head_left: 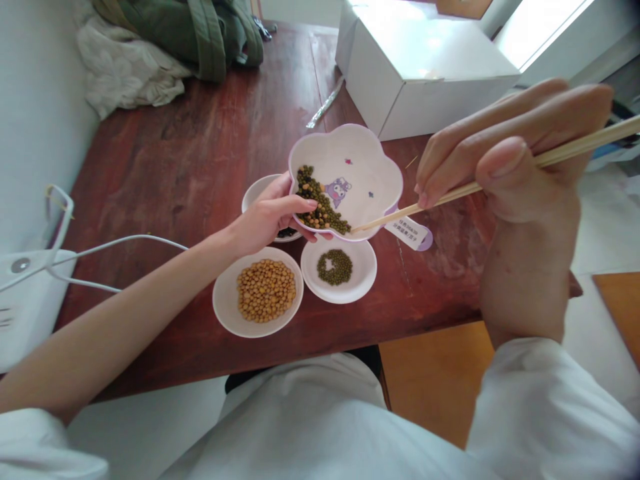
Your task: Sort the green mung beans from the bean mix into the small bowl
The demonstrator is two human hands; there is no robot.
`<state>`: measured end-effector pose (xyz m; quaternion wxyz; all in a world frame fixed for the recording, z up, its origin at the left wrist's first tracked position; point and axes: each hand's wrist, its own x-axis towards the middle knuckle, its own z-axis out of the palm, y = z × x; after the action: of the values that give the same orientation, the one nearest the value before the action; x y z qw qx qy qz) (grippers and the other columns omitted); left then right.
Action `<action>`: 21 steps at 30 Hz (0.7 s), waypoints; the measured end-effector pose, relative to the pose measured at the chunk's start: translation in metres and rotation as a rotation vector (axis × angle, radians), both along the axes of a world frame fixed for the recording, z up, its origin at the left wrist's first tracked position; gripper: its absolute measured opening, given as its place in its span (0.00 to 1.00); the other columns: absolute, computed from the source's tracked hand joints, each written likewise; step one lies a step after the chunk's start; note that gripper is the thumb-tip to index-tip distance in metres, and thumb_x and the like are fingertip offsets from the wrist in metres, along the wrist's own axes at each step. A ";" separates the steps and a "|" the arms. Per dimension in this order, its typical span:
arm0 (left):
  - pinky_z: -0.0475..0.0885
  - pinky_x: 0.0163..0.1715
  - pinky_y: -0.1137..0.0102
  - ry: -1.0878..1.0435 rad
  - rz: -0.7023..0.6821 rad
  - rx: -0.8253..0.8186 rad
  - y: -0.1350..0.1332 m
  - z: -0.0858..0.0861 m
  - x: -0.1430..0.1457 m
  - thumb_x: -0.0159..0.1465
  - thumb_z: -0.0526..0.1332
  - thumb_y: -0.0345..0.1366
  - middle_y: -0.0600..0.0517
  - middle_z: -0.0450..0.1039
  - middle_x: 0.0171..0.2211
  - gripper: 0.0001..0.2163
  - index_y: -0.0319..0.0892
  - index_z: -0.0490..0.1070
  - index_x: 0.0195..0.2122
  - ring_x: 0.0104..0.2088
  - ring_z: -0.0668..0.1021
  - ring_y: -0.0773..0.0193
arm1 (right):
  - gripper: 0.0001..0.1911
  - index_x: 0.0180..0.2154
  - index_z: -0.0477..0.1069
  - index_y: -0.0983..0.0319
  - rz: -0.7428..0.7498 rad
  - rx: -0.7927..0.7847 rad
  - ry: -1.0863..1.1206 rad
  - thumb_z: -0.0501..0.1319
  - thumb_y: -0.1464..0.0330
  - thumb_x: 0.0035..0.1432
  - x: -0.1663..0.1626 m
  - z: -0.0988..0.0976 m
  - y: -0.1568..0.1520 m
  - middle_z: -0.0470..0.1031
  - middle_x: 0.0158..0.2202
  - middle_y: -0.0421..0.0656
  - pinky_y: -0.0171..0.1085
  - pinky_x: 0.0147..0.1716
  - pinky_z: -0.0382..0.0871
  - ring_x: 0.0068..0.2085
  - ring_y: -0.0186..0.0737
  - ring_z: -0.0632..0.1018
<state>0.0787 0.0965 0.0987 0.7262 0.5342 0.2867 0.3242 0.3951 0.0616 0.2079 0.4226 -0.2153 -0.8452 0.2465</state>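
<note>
Pinching a pair of chopsticks [480, 187] between thumb and closed fingers, the right hand [520, 200] reaches their tips into the flower-shaped bowl [370, 157], right at the near edge of the mixed beans [320, 203] heaped along its left side. The left hand [270, 217] grips that bowl by its left rim and holds it tilted just above the red wooden table [200, 147]. Below the bowl sit two small white dishes: one with yellow beans [266, 290] to the left, one with green beans [335, 267] to the right. A third dish [257, 190] is mostly hidden behind the left hand; something dark lies in it, though I cannot tell what. Judging by the piles, sorting looks partly done: both near dishes already hold beans, while a fair mixed heap remains in the bowl. Farther off stand a white box [425, 73] at the right and bundled clothes [165, 47] at the far left.
</note>
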 end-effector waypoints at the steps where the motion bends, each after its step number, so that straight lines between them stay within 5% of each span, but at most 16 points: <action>1: 0.88 0.28 0.65 -0.001 -0.001 -0.001 0.000 -0.001 0.000 0.65 0.74 0.36 0.35 0.93 0.57 0.39 0.35 0.72 0.78 0.42 0.97 0.41 | 0.29 0.31 0.91 0.54 0.011 -0.017 -0.013 0.67 0.52 0.86 0.000 -0.001 0.000 0.89 0.30 0.43 0.44 0.20 0.58 0.24 0.39 0.81; 7: 0.86 0.25 0.66 0.019 0.004 -0.004 0.000 -0.002 0.000 0.64 0.74 0.36 0.38 0.93 0.53 0.38 0.36 0.74 0.76 0.36 0.95 0.46 | 0.28 0.32 0.91 0.55 0.026 -0.017 -0.033 0.67 0.54 0.87 0.000 -0.005 0.004 0.85 0.28 0.43 0.44 0.20 0.52 0.24 0.37 0.77; 21: 0.86 0.26 0.67 0.005 0.027 0.000 -0.001 0.002 0.001 0.67 0.73 0.37 0.35 0.93 0.59 0.39 0.37 0.72 0.79 0.41 0.97 0.44 | 0.29 0.32 0.91 0.58 0.022 -0.004 0.009 0.72 0.49 0.84 -0.003 -0.009 0.007 0.83 0.27 0.39 0.39 0.22 0.54 0.24 0.33 0.74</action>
<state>0.0802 0.0952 0.1003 0.7211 0.5310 0.2958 0.3326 0.3917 0.0689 0.1986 0.4230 -0.2055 -0.8453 0.2538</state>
